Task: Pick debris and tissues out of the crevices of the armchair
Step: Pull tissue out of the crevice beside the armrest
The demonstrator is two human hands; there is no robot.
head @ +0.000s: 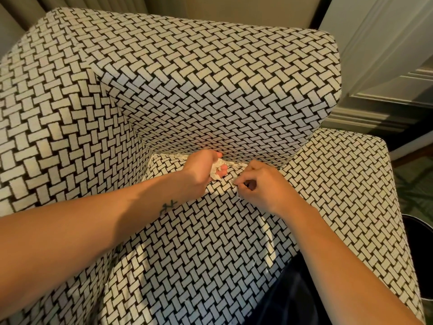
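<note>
At the far edge of the seat, where it meets the upright back panel, the left hand (201, 170) has its fingers curled round a crumpled tissue (216, 171); the palm hides most of the wad, so only a white fold shows between the fingertips. Just to its right, the right hand (262, 186) pinches a small pale scrap (234, 182) between thumb and forefinger, low against the fabric. The scrap is too small to tell whether it is tissue or other debris, and the other fingers are folded under and partly out of sight. Between and beyond the two hands, thin white shreds (237, 164) lie along the crevice (260, 164); how far they reach down into it cannot be seen. A further pale strip (174, 156) lines the same seam to the left, hard to separate from the pattern. A small dark tattoo (169, 205) marks the left wrist. Both forearms cross the seat cushion (199, 242) of the armchair, whose woven black-and-cream pattern also covers the back panel (222, 90), the tall left side (58, 125) and the low right arm (351, 184). Near right, dark clothing (293, 289) overlaps the seat edge, and a dark container (419, 254) is cut off by the frame. Far right stands white panelling (386, 55).
</note>
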